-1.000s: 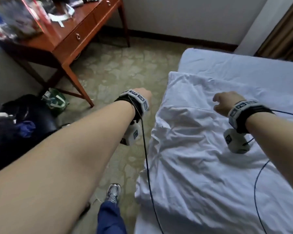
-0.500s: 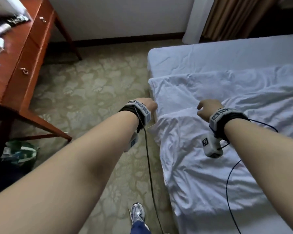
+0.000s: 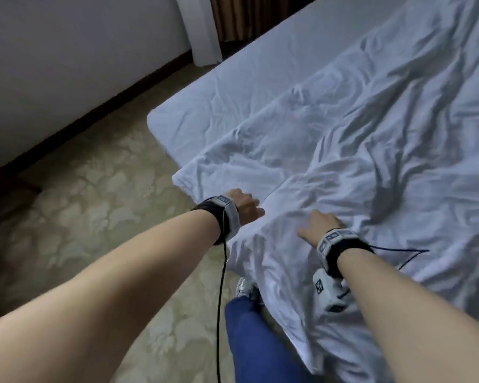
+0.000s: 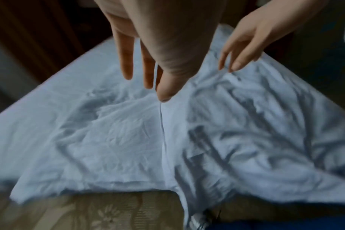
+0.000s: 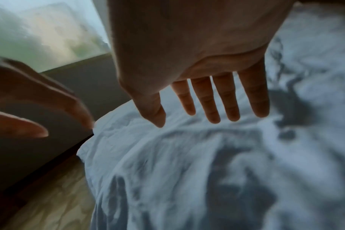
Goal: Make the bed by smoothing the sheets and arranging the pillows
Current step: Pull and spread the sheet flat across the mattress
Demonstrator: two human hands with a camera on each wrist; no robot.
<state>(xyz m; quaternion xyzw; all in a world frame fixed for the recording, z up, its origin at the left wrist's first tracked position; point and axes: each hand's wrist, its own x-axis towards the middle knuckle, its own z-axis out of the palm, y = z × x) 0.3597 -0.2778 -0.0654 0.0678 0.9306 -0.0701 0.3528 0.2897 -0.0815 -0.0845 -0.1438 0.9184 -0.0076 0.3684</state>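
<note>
Head view is showing you leaning over the near corner of the mattress (image 3: pixel 161 120), and both hands are hovering flat over the rumpled top sheet (image 3: pixel 343 167). Your left hand (image 3: pixel 244 207) is spread, fingers straight, holding nothing, right at the sheet's turned edge. Your right hand (image 3: pixel 320 226) is just beside it, equally released. You're wanting to press both palms down and sweep away from that corner, pushing the creases outward. No pillows are showing.
</note>
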